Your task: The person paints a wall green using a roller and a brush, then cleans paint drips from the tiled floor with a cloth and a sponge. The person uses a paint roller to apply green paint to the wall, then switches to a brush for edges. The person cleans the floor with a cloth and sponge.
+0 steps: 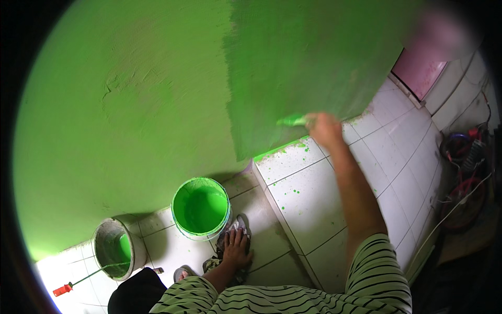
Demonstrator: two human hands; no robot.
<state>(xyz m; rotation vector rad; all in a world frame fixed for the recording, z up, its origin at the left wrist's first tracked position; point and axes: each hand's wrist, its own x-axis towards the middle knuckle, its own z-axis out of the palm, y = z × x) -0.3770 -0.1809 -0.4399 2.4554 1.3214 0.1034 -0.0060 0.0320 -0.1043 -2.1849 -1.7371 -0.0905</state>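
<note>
My right hand (pixel 326 127), arm stretched forward, grips a paintbrush (pixel 295 120) whose bristles are loaded with bright green paint. The brush is at the lower part of the wall (pixel 274 78), where a darker, wet-looking green patch meets lighter green (pixel 157 98) along a ragged upright edge. Lower down, my left hand (pixel 236 248) lies with fingers spread on my leg in patterned trousers, holding nothing. Just left of that hand stands a bucket (pixel 200 231) of green paint (pixel 206 208). Whether the bristles touch the wall is hard to tell.
A grey bucket (pixel 137 247) with green liquid holds a roller frame with a red handle (pixel 62 290). A raised tiled step (pixel 302 184) bears green drips. Right are a pink door (pixel 421 74), a cable (pixel 439 223) and a cluttered bicycle-like object (pixel 464 196).
</note>
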